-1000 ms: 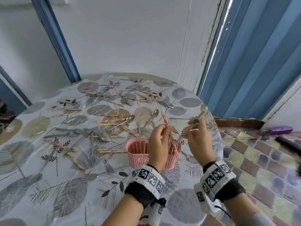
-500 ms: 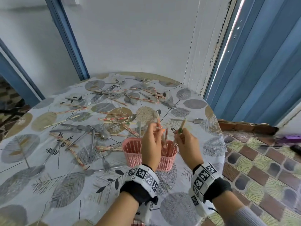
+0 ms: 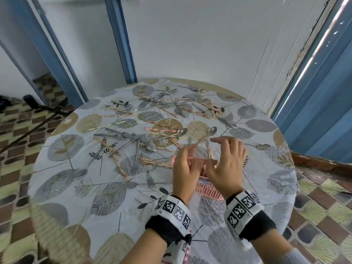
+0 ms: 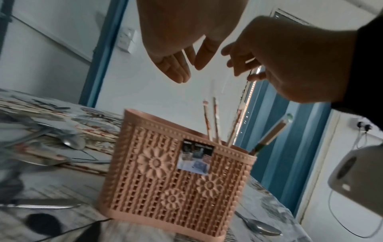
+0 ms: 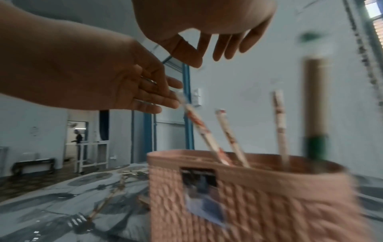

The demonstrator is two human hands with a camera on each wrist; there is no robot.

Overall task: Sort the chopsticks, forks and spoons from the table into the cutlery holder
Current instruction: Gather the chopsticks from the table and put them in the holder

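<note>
I see the round counter (image 3: 57, 187) under its leaf-print cloth, with loose cutlery spread from the middle to the far edge: patterned chopsticks (image 3: 162, 130), a cluster of forks (image 3: 122, 136) left of centre, and spoons (image 3: 211, 131), one of which lies alone near the right edge (image 3: 261, 146). The pink cutlery holder (image 4: 176, 176) stands near the right half of the counter, toward the near edge, a label stuck on the side facing me. In the head view it is mostly hidden behind my hands. Four chopsticks stand in it: in the left wrist view three white patterned ones (image 4: 215, 121) lean together, and a thicker brown one with a green band (image 4: 271, 135) leans toward the right end. I cannot tell which compartment they sit in. Another spoon (image 4: 259, 226) lies on the cloth at the holder's foot. My left hand (image 3: 185, 168) and my right hand (image 3: 226, 164) hover side by side just above the holder, fingers spread and loose, gripping nothing. In the right wrist view the left hand's fingertips (image 5: 165, 101) are right at the top of one leaning chopstick (image 5: 199, 129); blur stops me saying whether they touch
</note>
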